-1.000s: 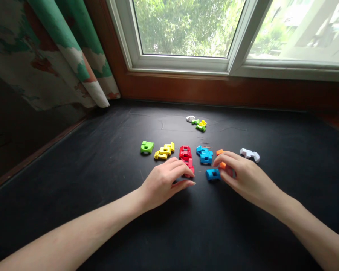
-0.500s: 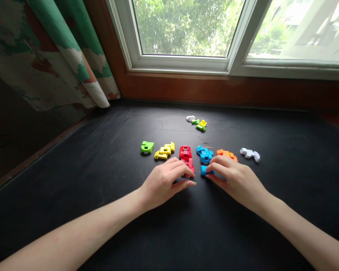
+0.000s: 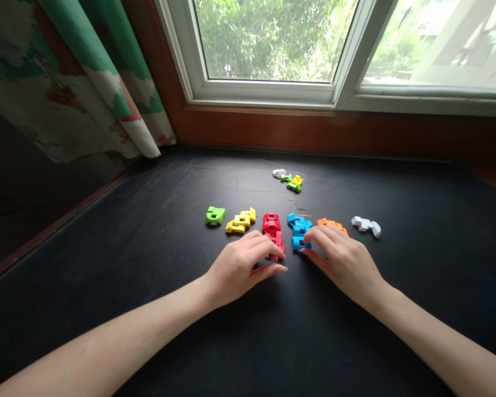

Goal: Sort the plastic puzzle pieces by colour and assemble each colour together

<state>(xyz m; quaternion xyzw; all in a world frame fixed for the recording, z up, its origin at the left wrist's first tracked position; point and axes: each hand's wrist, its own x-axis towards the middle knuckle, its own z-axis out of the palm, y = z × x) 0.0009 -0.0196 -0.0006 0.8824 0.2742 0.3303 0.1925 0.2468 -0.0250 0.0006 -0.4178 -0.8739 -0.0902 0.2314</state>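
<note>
My left hand (image 3: 237, 270) curves over the red blocks (image 3: 271, 223), and my right hand (image 3: 343, 264) lies on the blue blocks (image 3: 298, 223). Both look lightly cupped, but I can't tell if either is gripping.

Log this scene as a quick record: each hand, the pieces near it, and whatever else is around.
left hand: fingers on red blocks
right hand: fingers on blue blocks
near hands: orange blocks, yellow blocks
rest: green block, white blocks, small mixed cluster, black surface, curtain, window
</note>
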